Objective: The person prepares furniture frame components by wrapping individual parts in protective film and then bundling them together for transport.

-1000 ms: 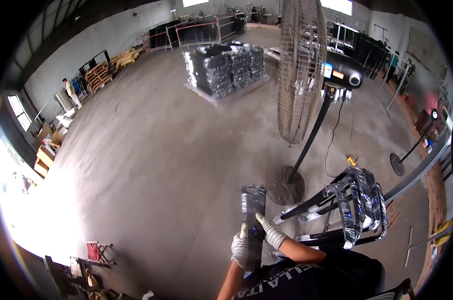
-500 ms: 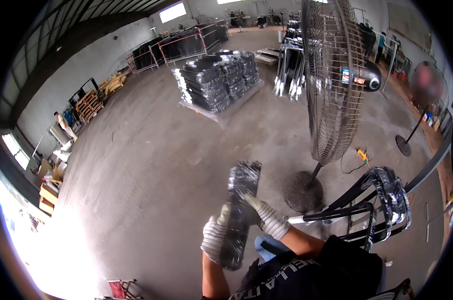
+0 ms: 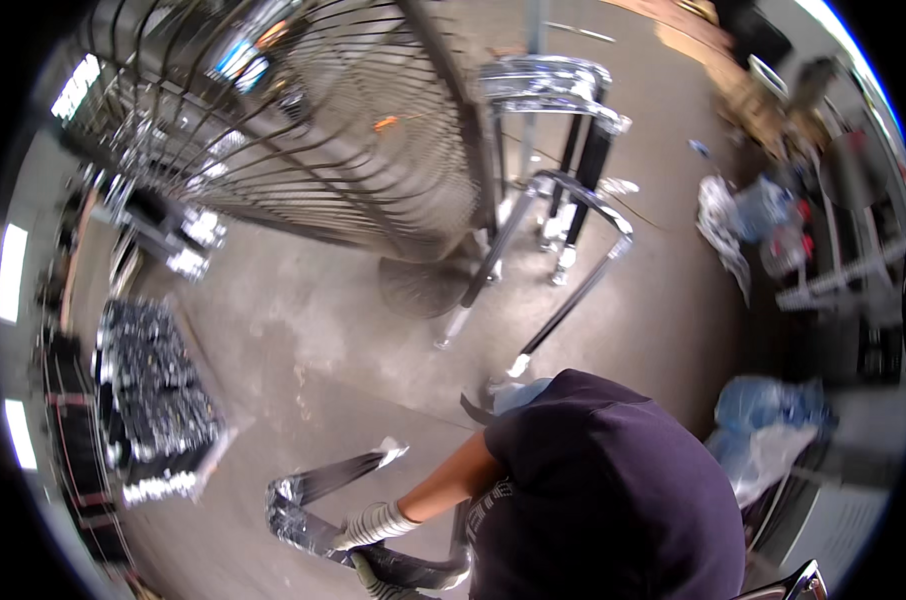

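Observation:
A bent black metal tube part wrapped in clear plastic (image 3: 303,525) lies low at the bottom of the view, near the concrete floor. Both gloved hands hold it. My right hand (image 3: 373,522), in a pale glove with a bare forearm behind it, grips the lower bar. My left hand (image 3: 378,578), in a darker glove, holds the same bar just below, partly cut off by the picture's edge. My dark-shirted torso (image 3: 613,490) hides the part's right end.
A large floor fan with a wire cage (image 3: 303,150) and round base (image 3: 423,285) stands just ahead. Chrome-and-black tube frames (image 3: 563,200) lean beside it. A pallet of wrapped parts (image 3: 153,400) sits at the left. Crumpled plastic bags (image 3: 773,420) lie at the right.
The view has swung and tipped down, bringing the fan close. The wrapped part, held upright before me earlier, is now low near the floor, still in both hands.

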`<state>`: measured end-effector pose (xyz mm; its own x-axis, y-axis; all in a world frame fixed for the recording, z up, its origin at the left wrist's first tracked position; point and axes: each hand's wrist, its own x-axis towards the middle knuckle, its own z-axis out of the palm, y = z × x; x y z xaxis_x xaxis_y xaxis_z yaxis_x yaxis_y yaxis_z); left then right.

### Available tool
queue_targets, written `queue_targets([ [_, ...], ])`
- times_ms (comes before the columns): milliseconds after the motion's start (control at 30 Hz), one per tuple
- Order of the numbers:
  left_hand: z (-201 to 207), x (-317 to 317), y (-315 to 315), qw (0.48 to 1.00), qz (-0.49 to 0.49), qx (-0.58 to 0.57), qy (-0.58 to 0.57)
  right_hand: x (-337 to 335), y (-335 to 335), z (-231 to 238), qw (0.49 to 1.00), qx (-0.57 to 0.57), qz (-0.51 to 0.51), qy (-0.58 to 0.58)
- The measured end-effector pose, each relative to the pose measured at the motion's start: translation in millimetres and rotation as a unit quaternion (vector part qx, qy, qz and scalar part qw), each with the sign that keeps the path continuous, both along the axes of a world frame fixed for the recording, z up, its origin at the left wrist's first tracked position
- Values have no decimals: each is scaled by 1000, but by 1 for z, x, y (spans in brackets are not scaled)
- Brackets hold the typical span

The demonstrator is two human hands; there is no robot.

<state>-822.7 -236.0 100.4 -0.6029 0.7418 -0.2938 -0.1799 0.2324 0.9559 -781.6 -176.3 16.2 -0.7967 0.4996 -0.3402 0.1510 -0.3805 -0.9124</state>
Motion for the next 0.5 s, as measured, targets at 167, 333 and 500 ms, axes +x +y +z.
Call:
queue_targets([
  [167, -9, -60, 4, 998, -60, 1, -33, -18, 17, 32, 996, 6, -74, -50],
  [333, -18, -106, -5, 992, -106, -4, -68, -84, 13, 13, 995, -15, -98, -31],
  [500, -42, -150, -8, 982, -144, 2, -125, -111, 26, 0, 994, -6, -86, -60],
])
